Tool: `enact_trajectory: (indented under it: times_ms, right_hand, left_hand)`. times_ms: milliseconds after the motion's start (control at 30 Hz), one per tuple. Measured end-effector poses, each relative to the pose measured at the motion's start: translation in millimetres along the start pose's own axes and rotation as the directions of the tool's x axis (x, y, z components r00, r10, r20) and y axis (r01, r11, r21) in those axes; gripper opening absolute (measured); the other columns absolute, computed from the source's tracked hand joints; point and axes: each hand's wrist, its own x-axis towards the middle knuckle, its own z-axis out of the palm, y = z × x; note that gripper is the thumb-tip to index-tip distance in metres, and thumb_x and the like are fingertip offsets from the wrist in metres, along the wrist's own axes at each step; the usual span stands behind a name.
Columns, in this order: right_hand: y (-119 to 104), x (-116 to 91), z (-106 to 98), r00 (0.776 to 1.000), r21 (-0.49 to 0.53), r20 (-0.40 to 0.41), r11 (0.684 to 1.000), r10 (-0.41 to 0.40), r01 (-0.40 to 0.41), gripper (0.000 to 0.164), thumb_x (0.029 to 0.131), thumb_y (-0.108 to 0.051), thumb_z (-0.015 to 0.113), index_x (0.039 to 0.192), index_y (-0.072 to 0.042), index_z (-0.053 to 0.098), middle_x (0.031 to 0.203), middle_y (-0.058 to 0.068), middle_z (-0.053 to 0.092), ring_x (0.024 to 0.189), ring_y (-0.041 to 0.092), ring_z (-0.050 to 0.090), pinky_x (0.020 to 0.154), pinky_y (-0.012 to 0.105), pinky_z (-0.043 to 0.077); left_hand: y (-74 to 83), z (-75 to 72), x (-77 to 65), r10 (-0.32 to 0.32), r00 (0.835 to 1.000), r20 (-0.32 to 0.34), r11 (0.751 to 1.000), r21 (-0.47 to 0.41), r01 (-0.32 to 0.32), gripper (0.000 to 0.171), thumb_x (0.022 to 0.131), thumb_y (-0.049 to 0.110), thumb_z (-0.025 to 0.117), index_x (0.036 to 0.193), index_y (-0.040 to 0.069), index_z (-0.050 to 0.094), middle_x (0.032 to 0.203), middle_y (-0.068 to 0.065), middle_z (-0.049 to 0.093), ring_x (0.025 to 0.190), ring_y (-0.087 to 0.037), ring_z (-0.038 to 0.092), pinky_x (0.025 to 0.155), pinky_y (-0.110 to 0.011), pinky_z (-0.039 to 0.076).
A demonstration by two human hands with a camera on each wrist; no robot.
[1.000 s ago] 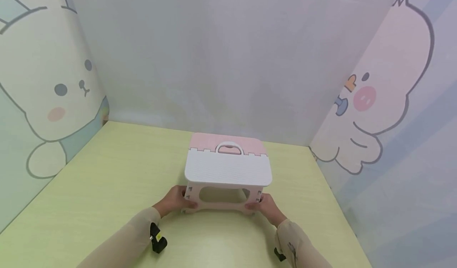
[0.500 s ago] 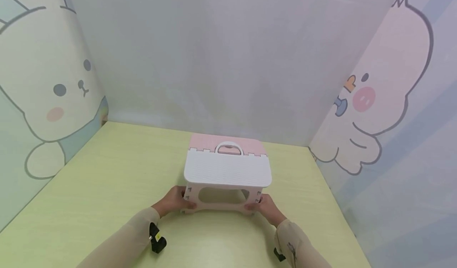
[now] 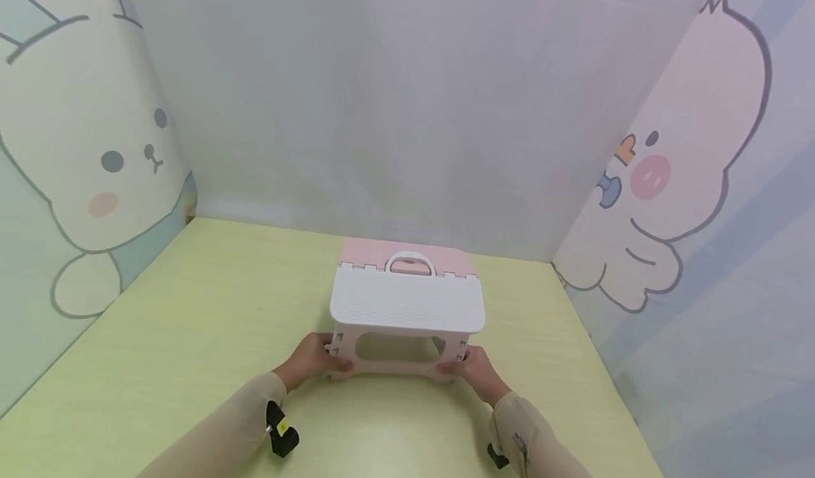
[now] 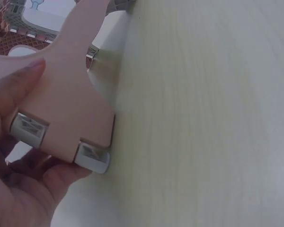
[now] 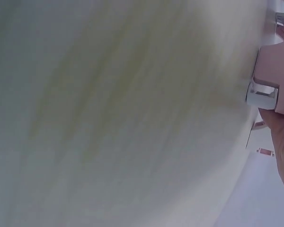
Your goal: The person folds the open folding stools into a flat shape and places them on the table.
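Observation:
A folding step stool (image 3: 407,301) stands unfolded on the table, its top half pink and half white with a white carry handle (image 3: 409,257) at the middle. My left hand (image 3: 312,359) grips the left end of its pink front leg panel (image 4: 71,104), thumb across the front and fingers behind the edge. At the opposite end of the panel my right hand (image 3: 476,372) holds on the same way, thumb in front. Only part of the right hand shows at the edge of the right wrist view.
The pale yellow table (image 3: 242,287) reaches back to a grey-white curtain (image 3: 407,110). Cartoon-printed curtains stand at the left (image 3: 83,181) and right (image 3: 700,181) sides. A black strap mount (image 3: 280,430) sits on the left sleeve.

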Motion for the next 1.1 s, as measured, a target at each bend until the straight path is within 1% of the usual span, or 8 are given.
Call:
enact_trajectory:
  times_ms: [133,233,367,567,700,867,1000,1100]
  right_hand:
    - [4,0,3,0.998,0.006,-0.061,1.0,0.001,0.0,0.042,0.069,-0.004,0.079,0.107,0.008,0.067,0.109,0.018,0.068,0.1,0.023,0.061,0.086,0.041,0.047]
    - [6,0,5,0.996,0.005,-0.09,1.0,-0.003,0.004,0.039,0.068,-0.004,0.081,0.102,0.008,0.069,0.104,0.017,0.069,0.096,0.022,0.062,0.081,0.035,0.049]
    - [6,-1,5,0.994,-0.011,-0.108,1.0,0.001,-0.002,0.036,0.068,-0.006,0.081,0.101,0.006,0.07,0.104,0.016,0.07,0.098,0.026,0.063,0.081,0.038,0.049]
    - [2,-4,-1,0.999,0.01,-0.049,1.0,0.001,-0.001,0.032,0.072,-0.006,0.079,0.1,0.007,0.07,0.101,0.016,0.07,0.091,0.019,0.064,0.079,0.034,0.049]
    - [-15,-13,-5,1.0,0.03,-0.007,0.999,-0.019,0.019,0.027,0.072,-0.001,0.077,0.095,0.012,0.069,0.094,0.017,0.071,0.083,0.014,0.061,0.075,0.031,0.048]
    - [-29,-18,-5,1.0,0.022,0.011,0.999,-0.027,0.027,0.027,0.072,0.0,0.076,0.095,0.013,0.068,0.093,0.017,0.071,0.082,0.011,0.06,0.076,0.029,0.047]
    - [-24,-15,-5,0.999,0.014,0.012,0.999,-0.03,0.03,0.028,0.072,0.0,0.076,0.096,0.013,0.068,0.095,0.018,0.071,0.084,0.013,0.061,0.077,0.03,0.047]
    - [-12,-9,-4,1.0,0.015,0.003,0.999,-0.029,0.029,0.028,0.072,0.001,0.076,0.096,0.012,0.068,0.097,0.02,0.07,0.086,0.015,0.063,0.078,0.031,0.048]
  left_hand:
    - [-5.1,-1.7,1.2,0.017,1.0,0.01,1.0,-0.02,-0.017,0.047,0.067,0.015,0.087,0.105,-0.004,0.068,0.105,-0.014,0.069,0.093,-0.025,0.063,0.08,-0.042,0.051]
    - [-9.8,-4.9,2.0,0.035,0.999,0.041,0.999,-0.033,-0.033,0.046,0.069,0.014,0.086,0.107,-0.005,0.067,0.106,-0.015,0.068,0.094,-0.025,0.063,0.079,-0.041,0.051]
    - [-15.3,-7.9,3.8,0.054,0.994,0.095,0.997,-0.052,-0.05,0.044,0.071,0.014,0.084,0.107,-0.006,0.067,0.1,-0.013,0.069,0.086,-0.021,0.062,0.073,-0.036,0.051]
    - [-15.7,-9.7,5.6,0.06,0.989,0.135,0.997,-0.06,-0.052,0.04,0.072,0.013,0.082,0.105,-0.006,0.067,0.097,-0.011,0.069,0.083,-0.019,0.06,0.07,-0.034,0.05]
    - [-14.9,-11.2,7.5,0.074,0.985,0.157,0.996,-0.055,-0.066,0.04,0.073,0.013,0.082,0.104,-0.006,0.067,0.096,-0.011,0.069,0.084,-0.02,0.061,0.072,-0.034,0.05]
    - [-15.3,-12.9,9.7,0.077,0.983,0.164,0.996,-0.049,-0.07,0.038,0.073,0.012,0.082,0.104,-0.006,0.067,0.097,-0.012,0.069,0.085,-0.02,0.062,0.074,-0.036,0.051]
    - [-15.7,-13.4,10.2,0.074,0.983,0.167,0.996,-0.052,-0.066,0.038,0.074,0.011,0.081,0.105,-0.006,0.067,0.098,-0.012,0.069,0.086,-0.02,0.062,0.075,-0.037,0.051]
    - [-14.9,-14.6,9.0,0.087,0.979,0.184,0.995,-0.057,-0.077,0.038,0.075,0.011,0.08,0.105,-0.007,0.066,0.098,-0.013,0.069,0.086,-0.02,0.062,0.075,-0.037,0.051]
